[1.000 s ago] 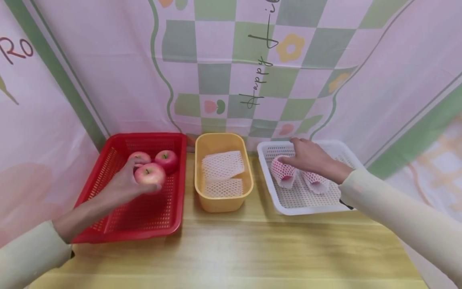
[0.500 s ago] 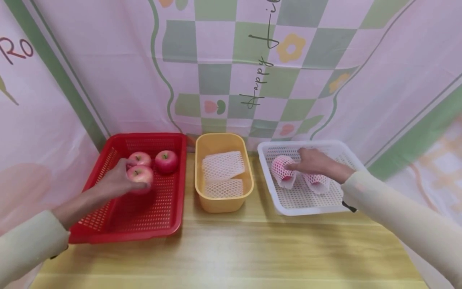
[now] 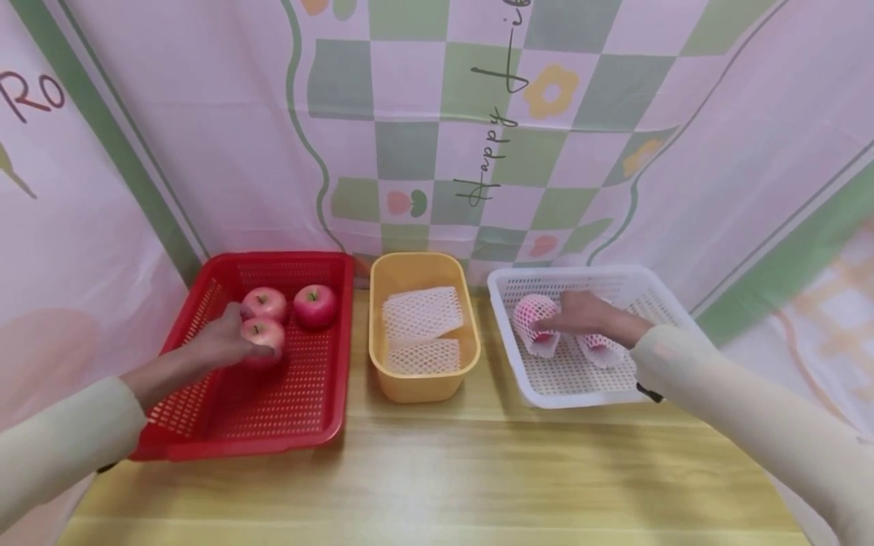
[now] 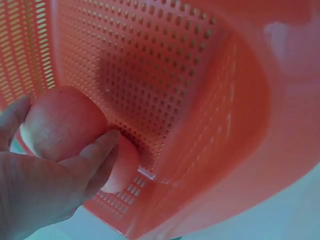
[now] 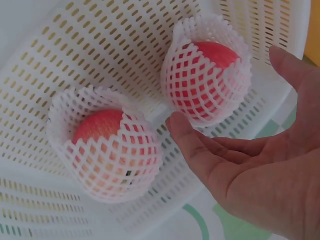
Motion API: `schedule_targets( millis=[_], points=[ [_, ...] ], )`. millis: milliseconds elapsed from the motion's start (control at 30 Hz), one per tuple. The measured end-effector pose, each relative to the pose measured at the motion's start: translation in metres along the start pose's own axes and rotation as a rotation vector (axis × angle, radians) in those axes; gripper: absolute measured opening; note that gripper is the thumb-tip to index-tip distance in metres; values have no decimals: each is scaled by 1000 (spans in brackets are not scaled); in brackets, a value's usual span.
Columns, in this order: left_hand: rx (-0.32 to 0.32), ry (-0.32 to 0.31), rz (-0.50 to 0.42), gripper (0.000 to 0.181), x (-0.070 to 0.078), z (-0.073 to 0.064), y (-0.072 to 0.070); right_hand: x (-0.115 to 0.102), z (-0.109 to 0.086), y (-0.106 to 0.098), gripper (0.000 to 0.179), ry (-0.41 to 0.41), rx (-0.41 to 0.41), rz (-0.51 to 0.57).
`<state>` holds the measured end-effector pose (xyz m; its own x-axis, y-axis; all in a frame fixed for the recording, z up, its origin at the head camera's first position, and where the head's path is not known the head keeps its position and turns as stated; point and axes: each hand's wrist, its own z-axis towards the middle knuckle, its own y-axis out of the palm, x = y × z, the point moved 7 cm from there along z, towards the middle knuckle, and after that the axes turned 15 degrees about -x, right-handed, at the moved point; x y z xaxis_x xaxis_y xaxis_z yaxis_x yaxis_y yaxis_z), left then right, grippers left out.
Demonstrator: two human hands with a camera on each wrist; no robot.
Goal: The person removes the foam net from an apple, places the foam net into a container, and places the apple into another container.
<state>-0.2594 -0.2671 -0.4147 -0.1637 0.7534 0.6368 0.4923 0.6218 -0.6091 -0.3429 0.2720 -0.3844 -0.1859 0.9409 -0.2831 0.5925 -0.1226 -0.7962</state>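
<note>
In the red basket (image 3: 287, 417), my left hand (image 3: 218, 340) holds a pink-red apple (image 3: 264, 335), with thumb and fingers on either side of it. Close behind that one lies a second apple (image 3: 265, 303), and a redder apple (image 3: 315, 305) sits to its right. Over the white basket (image 3: 539, 396), my right hand (image 3: 589, 312) is spread around an apple in a white foam net (image 5: 205, 80), the thumb standing off its side and the fingertips right at its edge. Another netted apple (image 5: 112, 150) lies beside it, partly covered by the hand in the head view.
Between the two baskets stands a yellow tub (image 3: 423, 390) with flat white foam nets (image 3: 423, 312) in it. All three containers are on a wooden table (image 3: 437, 470), against a printed cloth (image 3: 471, 136) at the back.
My left hand has moved left and lowered the apple into the red basket, in front of the rear apple. My right hand has come down lower around the netted apple.
</note>
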Motion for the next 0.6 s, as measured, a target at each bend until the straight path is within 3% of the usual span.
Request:
schedule_targets(
  millis=[367,600],
  points=[
    [-61,-45,8,86,-10,9,1,-2,10,6,51,-14,21,-12],
    [-61,-56,35,87,-15,14,4,-2,16,7,53,19,2,1]
  ],
)
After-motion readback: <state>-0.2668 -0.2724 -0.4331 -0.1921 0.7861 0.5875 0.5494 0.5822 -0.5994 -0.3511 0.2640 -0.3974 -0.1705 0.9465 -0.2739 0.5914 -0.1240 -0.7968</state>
